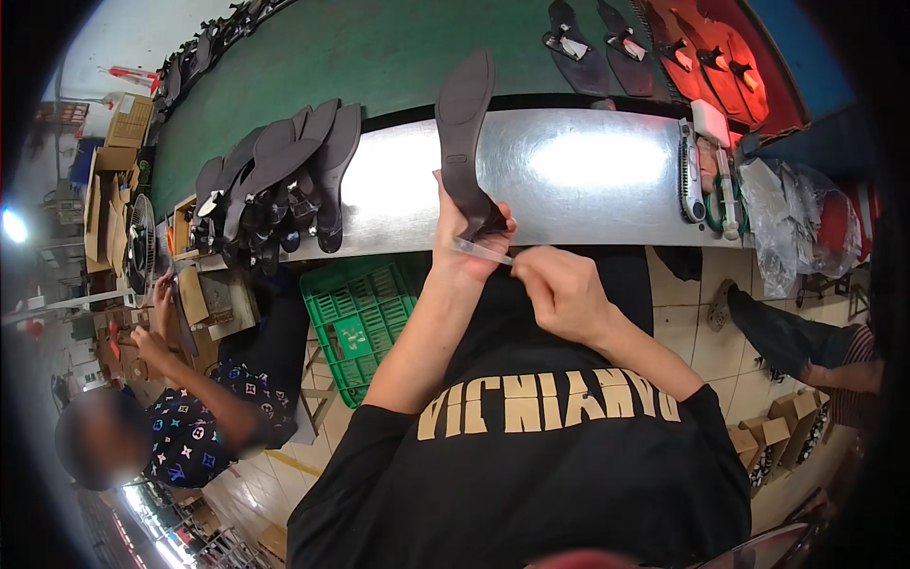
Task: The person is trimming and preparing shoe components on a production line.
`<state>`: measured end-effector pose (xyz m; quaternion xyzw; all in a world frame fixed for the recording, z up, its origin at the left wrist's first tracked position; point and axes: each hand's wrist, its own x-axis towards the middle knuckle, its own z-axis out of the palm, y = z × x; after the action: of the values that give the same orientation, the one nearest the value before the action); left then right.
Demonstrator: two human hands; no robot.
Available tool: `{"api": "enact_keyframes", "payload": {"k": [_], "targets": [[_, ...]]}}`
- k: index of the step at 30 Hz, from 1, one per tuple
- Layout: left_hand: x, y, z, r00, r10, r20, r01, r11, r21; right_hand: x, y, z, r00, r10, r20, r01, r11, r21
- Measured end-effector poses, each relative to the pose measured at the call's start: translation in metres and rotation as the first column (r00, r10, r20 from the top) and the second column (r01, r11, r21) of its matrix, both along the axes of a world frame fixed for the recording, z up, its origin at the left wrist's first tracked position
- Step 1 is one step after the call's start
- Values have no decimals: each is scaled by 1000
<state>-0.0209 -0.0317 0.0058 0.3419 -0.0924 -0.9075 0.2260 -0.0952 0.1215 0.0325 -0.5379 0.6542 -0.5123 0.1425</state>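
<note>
My left hand [453, 228] is closed around the heel end of a dark brown sandal [464, 114], held upright with its toe end pointing away from me. Its flat sole face is toward me. My right hand [567, 292] is closed in a pinch on a narrow translucent strip [482, 250]. That strip reaches across my left palm, just below the sandal's heel; whether it touches the sandal I cannot tell. Left of my hands, a heap of similar dark sandals [275, 156] lies on the metal ledge [398, 175], some overhanging its near edge.
Beyond the ledge runs a green belt [379, 57] carrying sandals [578, 52]; those at far right are lit red. A utility knife [689, 175], a syringe-like tube [728, 194] and plastic bags [787, 218] sit right. A green crate [355, 327] stands below. People work at both sides.
</note>
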Motion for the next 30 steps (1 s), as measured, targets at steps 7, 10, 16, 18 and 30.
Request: {"api": "enact_keyframes", "payload": {"k": [7,10,16,18,30], "targets": [[1,16,27,986,-15,164,42,985,-168,-15,-5,27,980,19,196,-38,995,92],[7,28,16,959,-212,189,267,901,-341,-17,-18,16,977,56,204,-56,998,-6],[-11,39,7,988,-12,152,74,911,-407,-27,-22,5,961,56,270,-33,996,-88],[-10,38,2,993,2,120,50,903,-426,-28,-25,7,959,73,275,-44,993,-111],[55,-55,80,928,329,175,-27,526,-850,-64,-14,22,949,-142,282,133,990,50]]}}
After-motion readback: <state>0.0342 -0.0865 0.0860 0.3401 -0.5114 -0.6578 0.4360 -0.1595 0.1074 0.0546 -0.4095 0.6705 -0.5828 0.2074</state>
